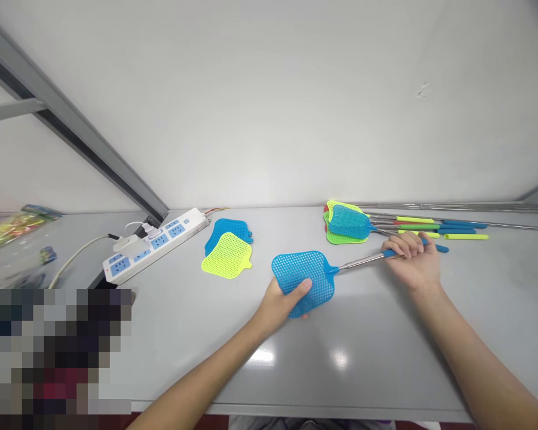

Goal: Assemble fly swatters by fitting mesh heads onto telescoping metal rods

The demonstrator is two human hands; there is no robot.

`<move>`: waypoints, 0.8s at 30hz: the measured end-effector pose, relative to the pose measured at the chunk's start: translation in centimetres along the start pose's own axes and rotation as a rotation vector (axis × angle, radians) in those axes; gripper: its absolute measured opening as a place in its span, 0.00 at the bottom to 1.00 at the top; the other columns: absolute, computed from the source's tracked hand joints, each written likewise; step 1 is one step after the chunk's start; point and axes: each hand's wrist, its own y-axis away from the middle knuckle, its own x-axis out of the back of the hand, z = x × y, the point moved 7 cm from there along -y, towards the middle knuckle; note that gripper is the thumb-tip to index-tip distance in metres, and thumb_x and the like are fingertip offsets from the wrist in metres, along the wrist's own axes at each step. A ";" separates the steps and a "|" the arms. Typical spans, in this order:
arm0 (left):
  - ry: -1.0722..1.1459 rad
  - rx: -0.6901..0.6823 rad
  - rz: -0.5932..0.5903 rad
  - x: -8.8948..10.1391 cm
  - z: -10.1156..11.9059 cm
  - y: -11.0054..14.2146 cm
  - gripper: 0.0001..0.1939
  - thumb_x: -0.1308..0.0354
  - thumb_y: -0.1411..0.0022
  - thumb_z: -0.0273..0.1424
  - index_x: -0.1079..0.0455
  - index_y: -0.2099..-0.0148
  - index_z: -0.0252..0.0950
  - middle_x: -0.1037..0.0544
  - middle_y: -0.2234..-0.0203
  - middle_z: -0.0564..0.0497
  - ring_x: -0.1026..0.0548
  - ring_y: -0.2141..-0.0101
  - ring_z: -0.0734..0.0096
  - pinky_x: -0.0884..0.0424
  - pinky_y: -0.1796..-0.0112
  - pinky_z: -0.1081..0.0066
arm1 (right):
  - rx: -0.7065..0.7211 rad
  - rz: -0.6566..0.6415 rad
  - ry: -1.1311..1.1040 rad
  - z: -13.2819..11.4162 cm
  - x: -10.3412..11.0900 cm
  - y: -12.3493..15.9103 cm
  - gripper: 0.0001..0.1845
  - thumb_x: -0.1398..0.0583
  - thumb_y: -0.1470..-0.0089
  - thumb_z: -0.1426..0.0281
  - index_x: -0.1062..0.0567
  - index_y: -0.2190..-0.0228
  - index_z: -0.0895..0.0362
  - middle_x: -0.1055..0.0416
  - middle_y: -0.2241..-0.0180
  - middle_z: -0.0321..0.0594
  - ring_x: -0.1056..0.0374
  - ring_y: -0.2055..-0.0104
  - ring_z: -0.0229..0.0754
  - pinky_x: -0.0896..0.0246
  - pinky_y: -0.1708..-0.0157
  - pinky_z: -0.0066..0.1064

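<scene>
I hold a blue fly swatter over the grey table [367, 334]. My left hand [280, 304] is closed on its blue mesh head [302, 279], thumb on top. My right hand [415, 260] is wrapped round its blue handle grip, and the metal rod [361, 261] runs between both hands. Behind my right hand lies a pile of finished swatters [347, 224], green and blue heads stacked, their rods and coloured grips [430, 227] pointing right.
Two loose mesh heads, one yellow-green [228, 255] on top of a blue one [228, 230], lie left of centre. A white and blue power strip [155, 243] with plugs sits further left. Coloured packaging [13, 227] is at the far left. A white wall stands behind the table.
</scene>
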 end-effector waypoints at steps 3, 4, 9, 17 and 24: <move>-0.013 -0.049 0.082 0.9 0.6 -0.4 0.19 0.43 0.50 0.38 0.33 0.59 0.31 0.26 0.63 0.45 0.28 0.64 0.64 0.30 0.65 0.67 | -0.018 0.009 -0.004 0.4 0.2 -0.1 0.17 0.48 0.55 0.73 0.54 0.85 0.56 0.59 0.87 0.28 0.56 0.84 0.32 0.49 0.82 0.27; -0.016 -0.064 0.110 1.3 0.8 -0.5 0.18 0.43 0.50 0.38 0.33 0.60 0.31 0.26 0.63 0.44 0.28 0.62 0.63 0.31 0.62 0.67 | -0.021 0.010 -0.008 0.6 0.2 -0.1 0.17 0.48 0.55 0.73 0.54 0.84 0.56 0.58 0.87 0.29 0.56 0.84 0.32 0.49 0.82 0.27; -0.035 -0.175 0.246 3.2 1.5 -1.2 0.19 0.44 0.49 0.39 0.38 0.58 0.33 0.28 0.63 0.45 0.30 0.61 0.64 0.33 0.62 0.66 | 0.012 0.051 -0.029 1.1 0.5 -0.1 0.16 0.48 0.55 0.68 0.52 0.83 0.56 0.51 0.85 0.30 0.51 0.82 0.32 0.46 0.78 0.29; -0.822 -0.494 0.602 3.6 4.4 1.4 0.27 0.48 0.46 0.37 0.50 0.45 0.41 0.49 0.46 0.44 0.50 0.46 0.60 0.49 0.50 0.58 | -0.077 0.100 0.021 3.7 1.0 0.1 0.17 0.49 0.54 0.64 0.52 0.83 0.57 0.49 0.83 0.31 0.47 0.79 0.32 0.45 0.76 0.30; -1.245 -0.497 -0.008 -1.6 2.7 1.2 0.15 0.60 0.39 0.33 0.39 0.51 0.40 0.31 0.58 0.48 0.37 0.56 0.66 0.50 0.52 0.61 | -0.230 0.097 0.108 8.2 0.6 1.7 0.22 0.49 0.52 0.58 0.53 0.84 0.57 0.53 0.84 0.31 0.51 0.80 0.32 0.45 0.77 0.30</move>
